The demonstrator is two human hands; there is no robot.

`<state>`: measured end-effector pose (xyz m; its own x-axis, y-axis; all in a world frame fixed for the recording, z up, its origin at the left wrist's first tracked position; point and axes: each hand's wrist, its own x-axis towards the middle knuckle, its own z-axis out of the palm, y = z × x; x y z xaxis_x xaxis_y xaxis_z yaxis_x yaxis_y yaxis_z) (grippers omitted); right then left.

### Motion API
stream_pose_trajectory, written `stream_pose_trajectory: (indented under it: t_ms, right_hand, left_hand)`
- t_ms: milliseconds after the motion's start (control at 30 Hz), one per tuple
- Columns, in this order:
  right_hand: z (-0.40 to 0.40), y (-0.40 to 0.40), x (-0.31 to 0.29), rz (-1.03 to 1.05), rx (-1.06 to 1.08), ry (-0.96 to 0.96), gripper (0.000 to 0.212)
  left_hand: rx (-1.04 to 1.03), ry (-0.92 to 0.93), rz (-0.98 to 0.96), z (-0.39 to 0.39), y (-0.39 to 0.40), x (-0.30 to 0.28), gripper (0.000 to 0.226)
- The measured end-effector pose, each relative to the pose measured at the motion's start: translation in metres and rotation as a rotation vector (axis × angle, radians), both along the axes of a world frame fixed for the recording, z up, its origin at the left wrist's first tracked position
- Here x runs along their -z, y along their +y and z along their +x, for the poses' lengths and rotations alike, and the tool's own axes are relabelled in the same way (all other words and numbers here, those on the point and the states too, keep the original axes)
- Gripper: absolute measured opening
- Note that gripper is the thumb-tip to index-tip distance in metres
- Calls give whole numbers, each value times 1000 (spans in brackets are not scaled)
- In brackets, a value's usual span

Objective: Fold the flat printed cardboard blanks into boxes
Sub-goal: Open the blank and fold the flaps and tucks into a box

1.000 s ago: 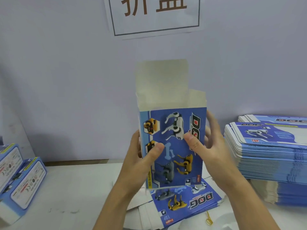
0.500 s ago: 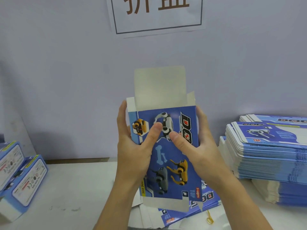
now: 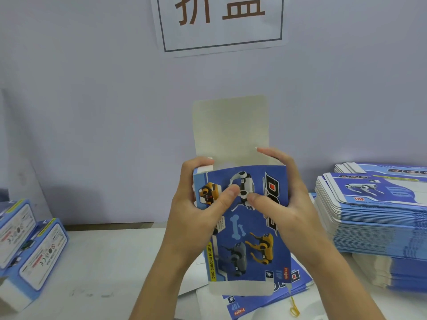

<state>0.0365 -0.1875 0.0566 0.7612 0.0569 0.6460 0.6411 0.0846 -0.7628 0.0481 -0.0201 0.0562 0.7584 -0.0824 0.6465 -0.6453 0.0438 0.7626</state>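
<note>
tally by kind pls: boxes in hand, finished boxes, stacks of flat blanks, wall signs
Box being folded, gripped by left hand and right hand: 1
Finished boxes, at the table's left edge: 2 in view
Stacks of flat blanks: 2, one tall at right, one low under the held box
Wall sign: 1
Total: 6

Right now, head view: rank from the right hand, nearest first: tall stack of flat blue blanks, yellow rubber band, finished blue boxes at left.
From the right hand:
1. Tall stack of flat blue blanks, beside it, right.
2. Yellow rubber band, below, near table edge.
3. Finished blue boxes, far left.
</note>
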Motion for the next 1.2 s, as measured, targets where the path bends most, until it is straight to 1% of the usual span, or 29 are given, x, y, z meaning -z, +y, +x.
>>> stream_pose_trajectory:
  t_ms: [67, 100, 133, 167, 233, 267, 300, 400, 433, 467, 500, 567, 600, 633, 667, 767, 833, 900, 933, 967, 1033, 1067, 1100, 1167, 1200]
  right_hand:
    - [-1, -1, -5, 8, -35, 52, 45]
    - [-3, -2, -9, 32, -49, 90, 34]
    - [-4, -3, -12, 56, -43, 119, 22]
    - [-6, -4, -16, 66, -15, 133, 16]
    - [-9, -1, -22, 14, 66, 113, 30]
    - [-11, 2, -24, -1, 112, 101, 33]
    - [-12, 4, -25, 9, 154, 97, 31]
    - [-12, 6, -25, 52, 195, 131, 17]
    - [-12, 7, -25, 68, 180, 148, 16]
    - [-11, 6, -24, 94, 161, 163, 19]
    - [-11, 6, -24, 118, 152, 166, 28]
    - [-10, 5, -25, 103, 157, 150, 49]
    - [-10, 5, -25, 83, 153, 143, 55]
    - [-10, 5, -26, 66, 150, 137, 56]
    - [-10, 5, -26, 59, 151, 132, 54]
    - [-12, 7, -25, 86, 164, 139, 37]
    - [-11, 8, -23, 104, 157, 131, 28]
    - [-9, 8, -19, 160, 114, 83, 21]
    - [-9, 7, -16, 212, 60, 56, 19]
    - [-10, 7, -14, 272, -11, 41, 20]
    - [-9, 5, -12, 349, -113, 73, 31]
    - [-6, 3, -11, 343, -134, 98, 35]
    - [-4, 1, -13, 293, -147, 118, 33]
    - [-2, -2, -15, 198, -153, 139, 18]
    - [0, -3, -14, 192, -145, 158, 22]
  left_hand:
    - [7, 26, -20, -1, -2, -1, 40]
    - [11, 39, -33, -2, -3, -1, 39]
    - [13, 55, -53, -4, -3, -3, 38]
    - [9, 71, -78, -5, -5, -4, 39]
    - [-37, 82, -112, -9, -11, -9, 42]
    - [-78, 80, -131, -11, -15, -11, 42]
    - [-115, 81, -166, -13, -19, -13, 38]
    - [-154, 89, -259, -17, -25, -18, 14]
    - [-161, 83, -262, -17, -26, -18, 13]
    - [-167, 74, -263, -17, -26, -18, 15]
    - [-169, 70, -271, -18, -26, -17, 20]
    - [-148, 75, -276, -17, -25, -15, 46]
    - [-129, 85, -264, -17, -25, -15, 57]
    - [-119, 91, -251, -17, -25, -16, 62]
    - [-118, 86, -237, -17, -24, -16, 61]
    - [-152, 38, -225, -15, -22, -15, 45]
    - [-174, 19, -255, -15, -21, -15, 32]
    - [-122, -18, -307, -17, -21, -16, 19]
    - [-75, -45, -349, -18, -22, -16, 20]
    - [-36, -59, -394, -19, -22, -15, 27]
    - [9, -43, -451, -22, -21, -14, 39]
    - [16, -27, -451, -22, -20, -13, 39]
    - [15, -8, -435, -21, -18, -13, 34]
    - [45, 13, -414, -19, -15, -11, 18]
    - [66, 9, -412, -17, -12, -10, 16]
